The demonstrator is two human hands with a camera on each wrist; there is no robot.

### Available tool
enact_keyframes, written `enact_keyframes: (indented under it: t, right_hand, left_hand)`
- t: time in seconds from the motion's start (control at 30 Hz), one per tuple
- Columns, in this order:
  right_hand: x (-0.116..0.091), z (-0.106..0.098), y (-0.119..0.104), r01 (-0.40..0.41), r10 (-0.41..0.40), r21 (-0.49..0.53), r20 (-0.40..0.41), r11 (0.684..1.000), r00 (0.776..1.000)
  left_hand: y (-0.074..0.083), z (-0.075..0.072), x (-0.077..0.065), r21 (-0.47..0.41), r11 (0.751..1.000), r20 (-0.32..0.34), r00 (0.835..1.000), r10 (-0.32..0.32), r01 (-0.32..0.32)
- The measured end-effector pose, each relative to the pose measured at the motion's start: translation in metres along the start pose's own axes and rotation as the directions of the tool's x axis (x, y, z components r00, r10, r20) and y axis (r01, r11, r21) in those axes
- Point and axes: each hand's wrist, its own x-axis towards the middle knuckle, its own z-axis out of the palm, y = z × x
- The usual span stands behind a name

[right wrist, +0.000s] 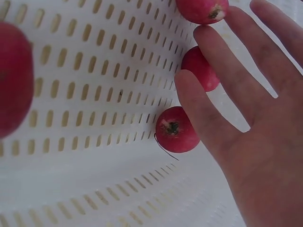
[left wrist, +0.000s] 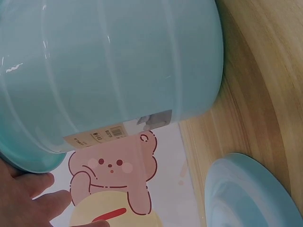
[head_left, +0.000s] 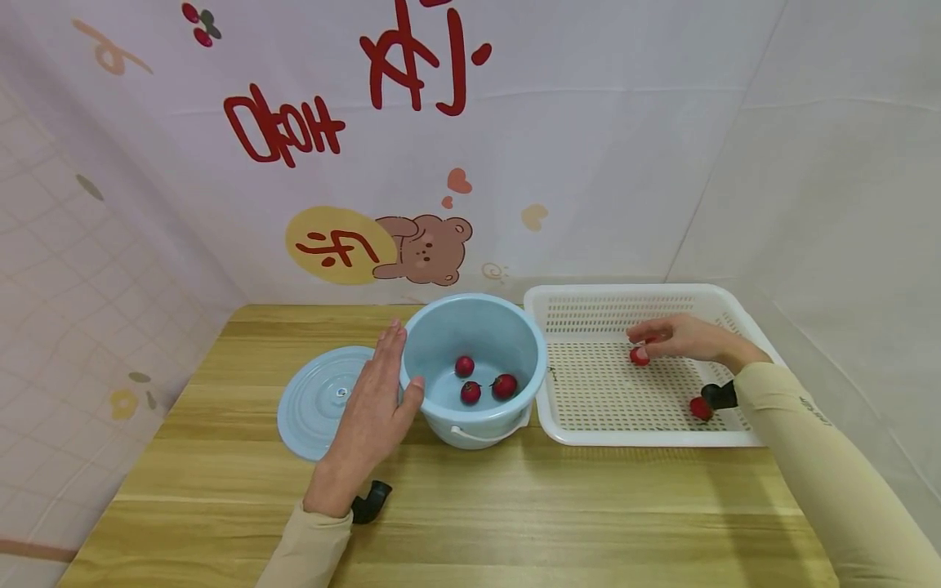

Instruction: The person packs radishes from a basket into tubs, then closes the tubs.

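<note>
A light blue bucket (head_left: 470, 429) stands upright mid-table with three red radishes (head_left: 504, 386) inside. Against its left rim rests my left hand (head_left: 371, 408), fingers extended; the left wrist view shows those fingers (left wrist: 35, 184) by the rim. My right hand (head_left: 687, 337) is over the white perforated basket (head_left: 588, 437), just above a radish (head_left: 639, 356). Its fingers are spread in the right wrist view, with the fingertips beside a radish (right wrist: 201, 9) and the thumb near another radish (right wrist: 176, 130). Whether they touch, I cannot tell.
Left of the bucket lies its round blue lid (head_left: 301, 416) on the wooden table (head_left: 515, 514). Another radish (head_left: 701, 407) sits near the basket's front right, by the black wrist mount (head_left: 720, 396). A printed cloth (head_left: 588, 163) hangs behind the table.
</note>
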Motion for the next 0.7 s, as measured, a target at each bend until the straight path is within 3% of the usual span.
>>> enact_keyframes:
  t: [0.27,0.7]
  right_hand:
    - [0.0033,-0.0001,0.0048,-0.001,0.002,-0.014,0.059,1.0,0.998]
    - [0.0089,0.0049,0.0102,-0.016,0.017,-0.018,0.058,1.0,0.998]
  left_hand:
    - [0.0011,0.0001,-0.0003,0.001,1.0,0.003,1.0,-0.007,0.007]
    - [0.0007,0.0001,-0.0003,0.006,1.0,0.001,1.0,-0.006,0.006]
